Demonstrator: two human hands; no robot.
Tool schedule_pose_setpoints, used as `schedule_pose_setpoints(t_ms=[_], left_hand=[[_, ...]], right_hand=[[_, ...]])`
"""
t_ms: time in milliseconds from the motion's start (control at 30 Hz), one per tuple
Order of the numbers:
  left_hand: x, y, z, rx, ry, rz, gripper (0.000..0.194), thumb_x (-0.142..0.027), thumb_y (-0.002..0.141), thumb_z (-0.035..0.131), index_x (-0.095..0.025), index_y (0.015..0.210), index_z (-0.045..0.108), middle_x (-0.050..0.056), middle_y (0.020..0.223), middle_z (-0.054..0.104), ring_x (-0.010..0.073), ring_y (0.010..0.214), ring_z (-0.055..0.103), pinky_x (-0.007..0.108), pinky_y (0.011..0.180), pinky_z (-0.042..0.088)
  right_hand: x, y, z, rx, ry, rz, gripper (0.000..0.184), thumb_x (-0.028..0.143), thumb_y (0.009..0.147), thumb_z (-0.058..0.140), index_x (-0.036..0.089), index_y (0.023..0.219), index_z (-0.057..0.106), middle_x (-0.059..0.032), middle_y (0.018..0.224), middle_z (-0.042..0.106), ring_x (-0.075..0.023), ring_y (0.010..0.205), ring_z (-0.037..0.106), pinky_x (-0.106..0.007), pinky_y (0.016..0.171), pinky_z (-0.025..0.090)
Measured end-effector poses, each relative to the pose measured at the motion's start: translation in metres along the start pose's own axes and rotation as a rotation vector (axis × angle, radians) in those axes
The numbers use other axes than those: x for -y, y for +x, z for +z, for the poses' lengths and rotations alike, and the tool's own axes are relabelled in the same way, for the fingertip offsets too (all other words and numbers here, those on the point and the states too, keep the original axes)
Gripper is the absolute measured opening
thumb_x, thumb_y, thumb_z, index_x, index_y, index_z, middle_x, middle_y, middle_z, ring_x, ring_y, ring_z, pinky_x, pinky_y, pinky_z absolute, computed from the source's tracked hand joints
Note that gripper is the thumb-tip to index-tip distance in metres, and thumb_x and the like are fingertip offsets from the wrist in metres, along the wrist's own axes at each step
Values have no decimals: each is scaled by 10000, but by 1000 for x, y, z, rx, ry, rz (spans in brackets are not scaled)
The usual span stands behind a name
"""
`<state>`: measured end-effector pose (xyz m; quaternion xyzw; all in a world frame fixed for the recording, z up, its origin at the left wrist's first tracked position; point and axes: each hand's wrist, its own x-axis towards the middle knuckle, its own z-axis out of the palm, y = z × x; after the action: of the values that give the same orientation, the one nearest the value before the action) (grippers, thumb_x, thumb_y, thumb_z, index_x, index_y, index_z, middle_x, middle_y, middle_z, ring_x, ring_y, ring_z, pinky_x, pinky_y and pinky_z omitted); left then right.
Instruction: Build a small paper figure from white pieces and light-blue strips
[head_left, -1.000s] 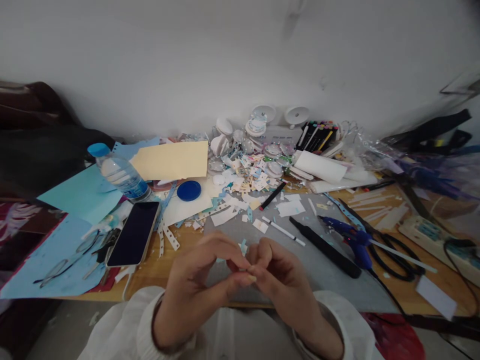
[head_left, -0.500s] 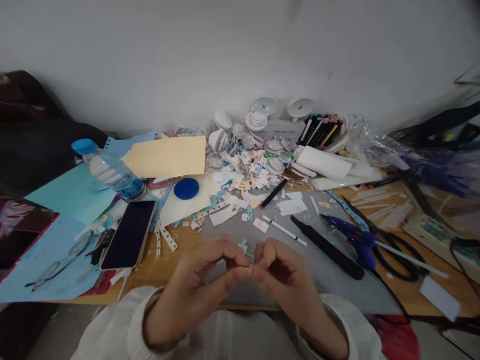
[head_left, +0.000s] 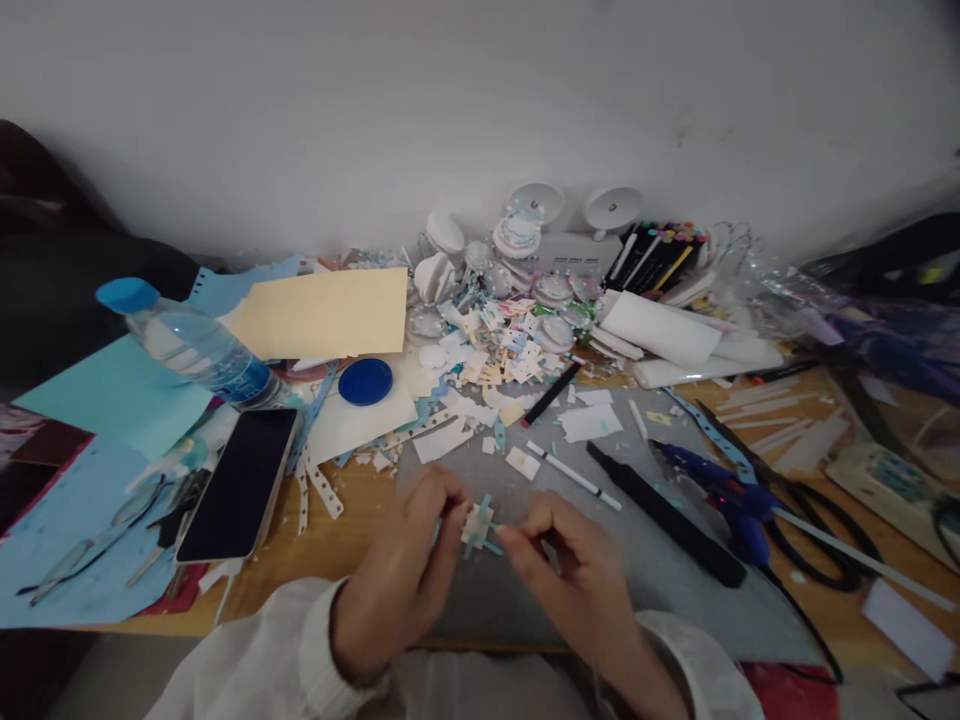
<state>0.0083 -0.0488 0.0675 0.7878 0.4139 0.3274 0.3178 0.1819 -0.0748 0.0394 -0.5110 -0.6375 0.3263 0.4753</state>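
Between the fingertips of my left hand [head_left: 409,565] is a small cream paper piece [head_left: 475,528] with narrow pale blue-green strips sticking out of it. My right hand [head_left: 577,575] is closed in a pinch at the piece's right side, where one thin strip meets the fingertips; whether anything else is in that pinch is hidden. Both hands are just above the front of the grey mat [head_left: 540,595]. Beyond them on the mat lie a small white card [head_left: 523,462], a white pen [head_left: 574,474] and a long black tool [head_left: 664,512].
A blue glue gun [head_left: 712,495] and black scissors [head_left: 817,530] lie at the right. On the left are a phone [head_left: 241,485], a water bottle [head_left: 199,350] and a blue lid [head_left: 365,381]. Paper scraps [head_left: 510,345] are heaped at the back, near several markers [head_left: 667,255].
My hands, whose fingertips met before, have drawn apart, the left moving leftward. The small paper piece with strips now shows between them. The view has shifted slightly.
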Motion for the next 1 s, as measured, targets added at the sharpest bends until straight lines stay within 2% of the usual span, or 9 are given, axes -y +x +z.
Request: schedule_pose_setpoints(t_ms=[200, 300, 367, 467, 533, 700, 833, 900, 1000], left_hand=[[30, -2, -19, -65, 216, -162, 248, -191, 971, 337, -218, 731, 393, -19, 688, 469, 144, 632, 461, 275, 601, 351], [49, -8, -31, -54, 404, -101, 350, -225, 959, 409, -207, 611, 376, -27, 589, 453, 145, 588, 451, 301, 628, 334], [59, -13, -35, -54, 542, -58, 365, -255, 940, 481, -194, 581, 453, -9, 592, 510, 168, 635, 494, 327, 677, 340], [66, -21, -30, -36, 619, -38, 183, -277, 906, 559, -209, 762, 649, 37, 812, 651, 226, 827, 566, 368, 767, 367], [64, -26, -19, 15, 592, -23, 118, -299, 894, 588, -235, 933, 679, 48, 960, 669, 245, 924, 572, 396, 824, 384], [54, -24, 18, 231, 478, -8, 429, -457, 787, 718, -247, 1149, 622, 71, 1120, 643, 281, 1020, 558, 454, 878, 420], [56, -11, 28, 354, 494, 51, 382, -309, 795, 732, -227, 1149, 615, 75, 1156, 629, 290, 1072, 537, 474, 907, 429], [59, -4, 25, 384, 501, 85, 332, -204, 833, 675, -252, 1156, 617, 64, 1169, 628, 283, 1089, 532, 474, 917, 428], [61, 6, 19, 392, 517, 107, 413, -84, 858, 572, -273, 1225, 588, 73, 1210, 617, 291, 1125, 522, 502, 933, 424]], right_hand=[[-48, 9, -31, -45, -430, -5, 197, 290, 959, 444, 200, 808, 534, 7, 674, 555, -127, 602, 529, -241, 564, 424], [-69, 15, -35, 13, -541, 0, 149, 299, 936, 491, 185, 951, 586, -43, 831, 617, -174, 724, 578, -295, 656, 453], [-78, 17, -32, 58, -613, 4, 173, 318, 923, 520, 183, 1003, 595, -72, 916, 622, -212, 821, 597, -335, 723, 469], [-85, 19, -25, 119, -701, 4, 178, 318, 930, 512, 180, 986, 610, -93, 941, 613, -251, 880, 604, -378, 768, 479], [-86, 21, -23, 149, -742, -4, 179, 304, 939, 492, 176, 950, 617, -98, 926, 611, -260, 869, 609, -390, 765, 486], [-86, 19, -26, 165, -791, -34, 225, 276, 960, 440, 168, 951, 636, -108, 929, 622, -264, 854, 623, -406, 761, 499], [-87, 9, -35, 141, -757, -65, 235, 237, 974, 404, 182, 975, 633, -89, 937, 642, -238, 893, 629, -386, 815, 498], [-87, 3, -40, 114, -722, -76, 230, 237, 977, 402, 186, 967, 626, -79, 933, 645, -224, 886, 632, -370, 808, 502], [-85, -6, -46, 69, -654, -96, 211, 225, 975, 407, 183, 959, 613, -67, 907, 642, -199, 847, 637, -339, 771, 509]])
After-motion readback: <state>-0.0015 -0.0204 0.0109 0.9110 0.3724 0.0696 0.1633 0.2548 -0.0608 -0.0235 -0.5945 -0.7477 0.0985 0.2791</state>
